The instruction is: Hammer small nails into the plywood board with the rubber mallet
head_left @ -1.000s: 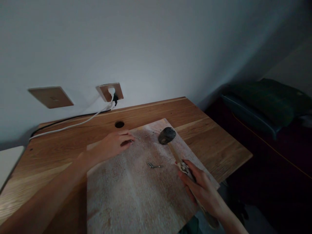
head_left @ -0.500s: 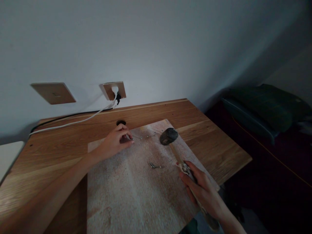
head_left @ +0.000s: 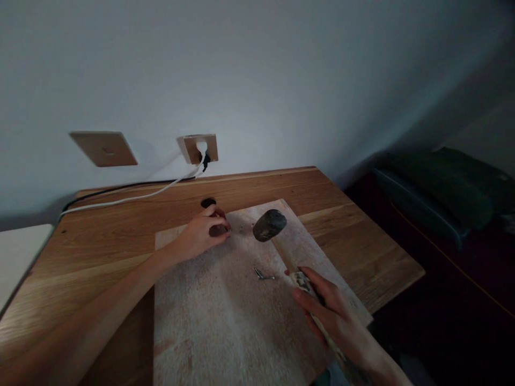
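My right hand [head_left: 330, 305] is wrapped round the pale, worn handle of a mallet [head_left: 269, 225], whose dark, rounded head is raised over the board. Near the far edge of the mottled board [head_left: 209, 321], my left hand [head_left: 207, 230] pinches thumb and fingers together on what looks like a small nail, mostly hidden by the fingertips. The mallet head is to the right of those fingertips, apart from them. A few loose metal nails [head_left: 263, 274] lie together mid-board, between my hands. Small specks of metal show close to the mallet head, too small to make out.
Under the board is a wooden desk [head_left: 354, 236] with a round dark cable hole [head_left: 208, 202]. White and black cables [head_left: 132, 198] run along its back to a wall socket [head_left: 200, 149]. A white object [head_left: 24, 252] is at the left; dark cushions [head_left: 434, 193] lie at the right.
The whole view has shifted, so the desk and board appear further right. The mallet head has moved left over the board, closer to my left hand. Both hands keep their grip.
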Available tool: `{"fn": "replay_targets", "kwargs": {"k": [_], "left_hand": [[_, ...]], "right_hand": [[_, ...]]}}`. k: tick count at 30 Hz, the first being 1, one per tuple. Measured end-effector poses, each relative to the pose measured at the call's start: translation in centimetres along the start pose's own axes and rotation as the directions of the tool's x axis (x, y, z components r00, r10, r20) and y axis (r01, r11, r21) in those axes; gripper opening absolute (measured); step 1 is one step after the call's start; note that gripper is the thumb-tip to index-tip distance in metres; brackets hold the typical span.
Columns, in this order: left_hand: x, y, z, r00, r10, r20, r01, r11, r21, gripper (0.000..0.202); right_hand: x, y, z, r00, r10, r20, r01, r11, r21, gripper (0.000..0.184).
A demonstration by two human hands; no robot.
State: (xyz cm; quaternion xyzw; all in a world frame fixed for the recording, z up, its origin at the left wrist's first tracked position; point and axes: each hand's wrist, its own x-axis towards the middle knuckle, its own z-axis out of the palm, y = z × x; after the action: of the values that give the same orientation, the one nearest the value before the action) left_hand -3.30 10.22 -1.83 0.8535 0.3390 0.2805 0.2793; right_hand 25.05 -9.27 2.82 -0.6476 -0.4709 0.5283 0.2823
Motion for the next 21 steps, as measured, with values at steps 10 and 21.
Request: {"fn": "replay_targets", "kwargs": {"k": [10, 21], "left_hand": [[-0.1, -0.6, 0.4, 0.999, 0.007, -0.05, -0.009, 1.0, -0.03, 0.006], [0.1, -0.3, 0.4, 0.996, 0.015, -0.083, -0.018, 0.999, -0.037, 0.006]], "right_hand": [[1.7, -2.5, 2.9, 0.994, -0.051, 0.095, 0.068, 0.98, -0.185, 0.043], [1.4, -2.2, 3.6, 0.997, -0.071, 0.004, 0.07, 0.969, -0.238, 0.047]]}}
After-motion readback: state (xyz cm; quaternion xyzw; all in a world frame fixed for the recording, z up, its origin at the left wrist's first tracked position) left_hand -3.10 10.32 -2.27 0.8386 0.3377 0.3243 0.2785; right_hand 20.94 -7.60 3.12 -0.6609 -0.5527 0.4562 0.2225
